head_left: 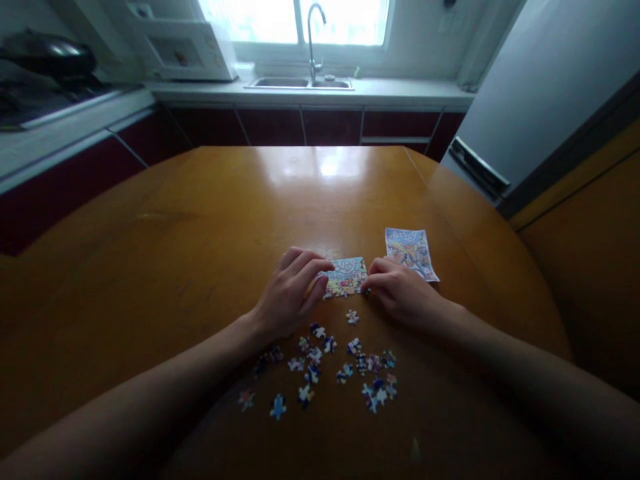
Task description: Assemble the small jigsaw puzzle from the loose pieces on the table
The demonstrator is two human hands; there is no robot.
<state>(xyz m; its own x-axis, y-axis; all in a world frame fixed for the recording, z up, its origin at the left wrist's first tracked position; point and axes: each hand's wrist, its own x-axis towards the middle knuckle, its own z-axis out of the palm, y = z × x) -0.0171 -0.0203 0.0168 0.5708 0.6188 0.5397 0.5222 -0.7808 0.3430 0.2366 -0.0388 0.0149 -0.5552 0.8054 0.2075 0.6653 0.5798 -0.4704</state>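
A partly joined jigsaw puzzle (346,275) lies flat on the wooden table, its lower edge uneven. My left hand (295,287) rests at its left side, thumb and index finger apart, the fingertips by the puzzle's edge. At the lower right corner of the puzzle, my right hand (393,287) has its fingers pinched together on a small puzzle piece (367,291), mostly hidden by the fingertips. One loose piece (353,317) lies just below the puzzle. Several more loose pieces (314,355) are scattered nearer to me, between my forearms.
A printed picture sheet (410,250) lies just beyond my right hand. The round-ended wooden table (225,213) spreads around. Behind it stand a counter with a sink (280,83) and faucet (311,40), a stove with a pan (50,53) at left, and a fridge (545,87) at right.
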